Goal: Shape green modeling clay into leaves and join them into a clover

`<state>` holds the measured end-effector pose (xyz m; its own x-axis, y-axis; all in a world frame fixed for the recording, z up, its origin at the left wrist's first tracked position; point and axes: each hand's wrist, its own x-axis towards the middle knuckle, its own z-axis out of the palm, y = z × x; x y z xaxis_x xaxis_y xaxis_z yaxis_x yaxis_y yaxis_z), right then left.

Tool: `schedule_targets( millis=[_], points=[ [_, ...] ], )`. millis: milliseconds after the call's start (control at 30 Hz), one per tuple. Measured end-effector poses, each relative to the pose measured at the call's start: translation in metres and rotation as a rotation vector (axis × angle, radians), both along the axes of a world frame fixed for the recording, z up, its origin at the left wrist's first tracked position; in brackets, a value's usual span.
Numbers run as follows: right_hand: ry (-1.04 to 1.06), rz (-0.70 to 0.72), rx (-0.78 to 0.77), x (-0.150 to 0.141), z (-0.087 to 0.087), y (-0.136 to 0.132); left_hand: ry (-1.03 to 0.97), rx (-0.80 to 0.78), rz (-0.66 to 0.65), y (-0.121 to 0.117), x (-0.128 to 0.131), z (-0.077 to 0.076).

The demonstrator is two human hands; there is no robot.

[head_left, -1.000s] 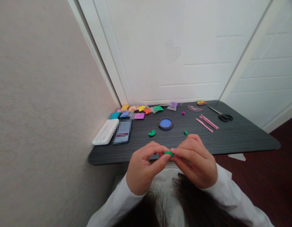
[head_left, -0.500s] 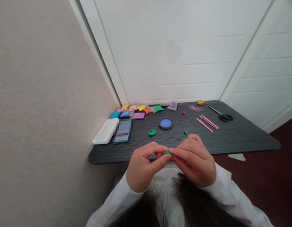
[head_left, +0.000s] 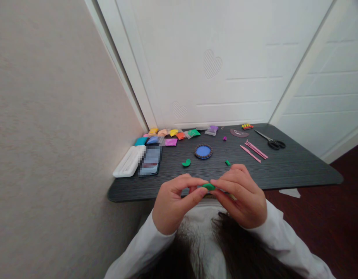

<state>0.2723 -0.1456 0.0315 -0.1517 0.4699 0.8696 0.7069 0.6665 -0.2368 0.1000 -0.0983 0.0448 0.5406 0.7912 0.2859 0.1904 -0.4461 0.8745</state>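
Between my fingertips, at the table's front edge, is a small piece of green modelling clay (head_left: 209, 186). My left hand (head_left: 179, 201) pinches its left end between thumb and forefinger. Its right end sits in the fingertips of my right hand (head_left: 241, 197). On the table beyond lie a curved green clay piece (head_left: 186, 163) and a short green clay piece (head_left: 228, 163). Farther back is a blue clay disc (head_left: 203, 151) ringed with a brown, bumpy clay border.
Several bags of coloured clay (head_left: 171, 142) line the back left of the dark table (head_left: 173, 186). A white case (head_left: 129, 162) and a phone (head_left: 150, 161) lie at the left. Pink modelling tools (head_left: 256, 149) and black-handled scissors (head_left: 273, 143) are at the right.
The green clay in my fingers has turned to show a broader face, and my fingertips have spread slightly apart. Everything on the table stays where it was.
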Motion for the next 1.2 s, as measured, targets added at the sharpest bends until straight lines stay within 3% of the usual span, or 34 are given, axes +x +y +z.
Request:
schedule_targets(
  millis=[900, 1200],
  points=[
    [0.002, 0.005, -0.027, 0.0005, -0.0011, 0.0022, 0.026, 0.167, 0.112, -0.0038, 0.0026, 0.0038],
    [-0.022, 0.021, -0.067, -0.0011, -0.0075, 0.0025, 0.114, 0.054, 0.049, -0.0011, 0.0004, -0.0013]
  ],
)
